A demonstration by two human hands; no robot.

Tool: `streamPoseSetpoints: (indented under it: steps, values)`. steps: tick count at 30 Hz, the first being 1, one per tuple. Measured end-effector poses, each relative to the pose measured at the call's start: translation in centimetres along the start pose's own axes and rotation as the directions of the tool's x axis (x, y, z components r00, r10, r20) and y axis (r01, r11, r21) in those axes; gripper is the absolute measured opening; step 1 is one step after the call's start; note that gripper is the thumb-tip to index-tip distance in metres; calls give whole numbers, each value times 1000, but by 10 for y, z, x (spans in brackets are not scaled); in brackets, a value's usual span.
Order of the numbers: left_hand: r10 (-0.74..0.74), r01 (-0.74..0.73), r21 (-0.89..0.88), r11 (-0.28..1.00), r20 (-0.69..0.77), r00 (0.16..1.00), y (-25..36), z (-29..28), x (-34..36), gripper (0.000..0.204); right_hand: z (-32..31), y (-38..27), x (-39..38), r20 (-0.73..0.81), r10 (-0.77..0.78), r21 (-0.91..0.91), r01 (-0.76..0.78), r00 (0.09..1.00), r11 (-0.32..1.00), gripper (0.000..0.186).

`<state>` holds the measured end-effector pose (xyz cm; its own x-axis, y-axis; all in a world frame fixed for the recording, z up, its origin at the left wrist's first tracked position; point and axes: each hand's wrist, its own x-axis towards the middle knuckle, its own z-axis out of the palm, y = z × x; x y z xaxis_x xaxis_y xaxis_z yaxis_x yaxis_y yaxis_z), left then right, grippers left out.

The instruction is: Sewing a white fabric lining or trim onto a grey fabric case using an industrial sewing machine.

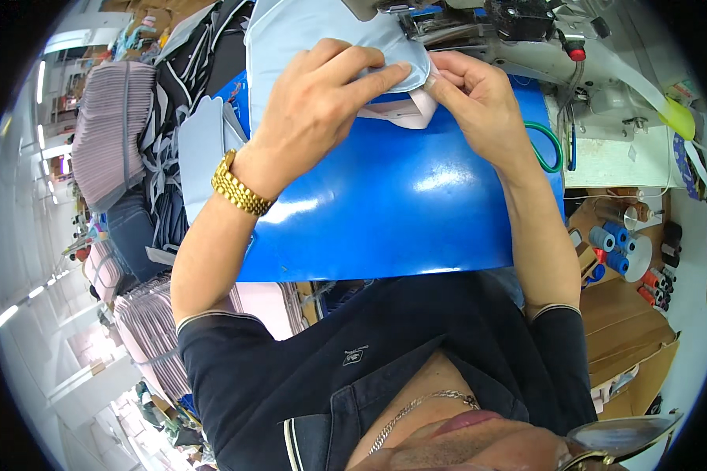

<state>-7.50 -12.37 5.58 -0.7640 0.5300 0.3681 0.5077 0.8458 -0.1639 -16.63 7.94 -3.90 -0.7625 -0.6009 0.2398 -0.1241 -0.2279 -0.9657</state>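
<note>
A light blue fabric panel (pixel 279 30) with a rounded, edged corner lies at the top middle, beneath the sewing machine's front. My left hand (pixel 314 98), with a gold watch on its wrist, rests palm down on this panel, its fingers apart and partly bent. The longest-reaching digit touches the panel near the corner. At that corner, my right hand (pixel 470 93) pinches the panel's edge together with a pale pink strip (pixel 412 114), which loops down below the panel. The fingertips hide exactly how the two meet.
A sewing machine (pixel 518 20) stands at the top right, over a glossy blue work surface (pixel 385 204). Green-handled scissors (pixel 554 149) lie to its right. Thread spools (pixel 617 239) and a cardboard box (pixel 628 330) sit lower right. Bundled pink panels (pixel 110 133) and dark pieces are stacked left.
</note>
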Motion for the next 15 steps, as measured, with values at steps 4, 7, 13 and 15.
streamPoseSetpoints:
  steps: [4,7,13,15]
  values:
    - [-103,102,52,993,18,995,4,2,6,51,4,-2,0,-29,5,12,-5,1000,1000,28]
    - [-134,135,180,974,-17,991,12,5,15,35,6,-5,0,-51,47,-1,-47,998,999,27]
    - [-245,223,289,931,41,969,40,-3,32,19,13,-8,2,-172,41,-135,-65,984,989,21]
    - [-290,262,271,926,67,955,51,-3,41,13,16,-6,3,-224,32,-176,-73,974,982,19]
